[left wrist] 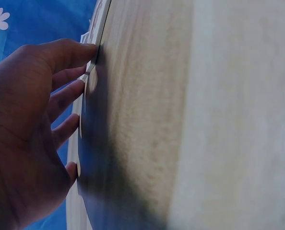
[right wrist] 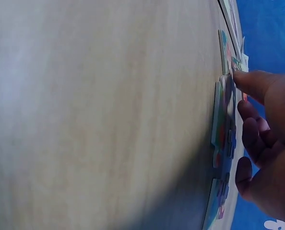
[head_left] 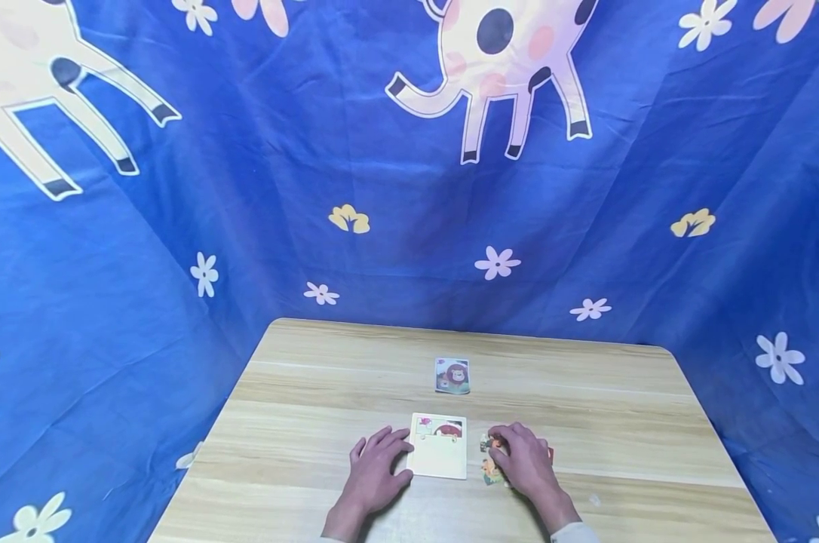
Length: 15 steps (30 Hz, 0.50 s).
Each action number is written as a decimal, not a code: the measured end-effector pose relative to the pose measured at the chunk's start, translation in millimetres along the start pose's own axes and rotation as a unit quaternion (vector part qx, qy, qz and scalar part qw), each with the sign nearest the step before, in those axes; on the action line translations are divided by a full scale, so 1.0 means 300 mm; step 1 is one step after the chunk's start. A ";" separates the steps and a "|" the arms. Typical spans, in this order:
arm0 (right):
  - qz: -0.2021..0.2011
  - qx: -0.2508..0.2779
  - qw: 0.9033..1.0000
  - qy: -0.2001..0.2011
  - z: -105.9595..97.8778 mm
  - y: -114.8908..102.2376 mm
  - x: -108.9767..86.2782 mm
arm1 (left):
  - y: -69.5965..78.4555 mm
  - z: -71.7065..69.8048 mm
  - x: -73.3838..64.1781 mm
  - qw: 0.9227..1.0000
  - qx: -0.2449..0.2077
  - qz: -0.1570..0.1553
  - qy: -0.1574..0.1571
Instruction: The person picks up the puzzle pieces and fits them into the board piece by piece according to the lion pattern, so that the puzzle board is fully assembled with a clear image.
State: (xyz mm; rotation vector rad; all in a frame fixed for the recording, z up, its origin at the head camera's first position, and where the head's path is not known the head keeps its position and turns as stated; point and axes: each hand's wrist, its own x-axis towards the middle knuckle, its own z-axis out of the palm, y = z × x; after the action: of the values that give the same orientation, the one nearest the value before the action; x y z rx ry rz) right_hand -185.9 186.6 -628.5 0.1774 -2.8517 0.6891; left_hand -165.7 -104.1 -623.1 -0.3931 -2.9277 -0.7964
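A white square puzzle board [head_left: 439, 457] lies on the table, with a few picture pieces along its top edge. My left hand [head_left: 377, 471] rests at the board's left side, fingers spread and touching that edge; in the left wrist view, the thumb and fingertips meet the thin rim. To the right of the board, my right hand [head_left: 526, 461] is over several colourful puzzle pieces [head_left: 489, 472]. Its thumb and index finger pinch one small piece [head_left: 495, 443], while the other fingers curl loosely. In the right wrist view, flat pieces [right wrist: 219, 120] lie beneath this hand, which partly hides them in the head view.
A small picture card with a lion [head_left: 453, 376] lies farther back, beyond the board. The light wooden table [head_left: 342, 369] reaches a blue patterned curtain [head_left: 409, 226] at the back and sides. A bit of red [head_left: 550, 455] shows beside the right hand.
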 end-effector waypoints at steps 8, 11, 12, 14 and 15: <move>0.004 0.028 0.999 -0.015 -0.003 0.000 -0.005 | -0.002 0.008 -0.003 1.000 -0.003 0.002 0.008; -0.001 0.023 1.000 -0.015 -0.005 -0.004 -0.002 | -0.004 0.008 -0.001 1.000 -0.005 -0.001 -0.001; -0.002 0.022 1.000 -0.014 -0.005 -0.004 -0.001 | -0.004 0.008 -0.001 1.000 -0.006 -0.001 -0.003; -0.003 0.020 1.000 -0.014 -0.005 -0.005 0.001 | -0.007 0.010 0.000 1.000 -0.006 -0.001 -0.005; -0.004 0.020 1.000 -0.013 -0.005 -0.005 0.002 | -0.008 0.010 0.000 1.000 -0.006 -0.001 -0.006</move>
State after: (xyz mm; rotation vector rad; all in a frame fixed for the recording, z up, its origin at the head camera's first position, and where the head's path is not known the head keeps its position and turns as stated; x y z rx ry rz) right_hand -186.1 185.8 -626.4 0.2037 -2.8612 0.7480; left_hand -166.3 -104.5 -626.9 -0.3977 -2.9364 -0.8153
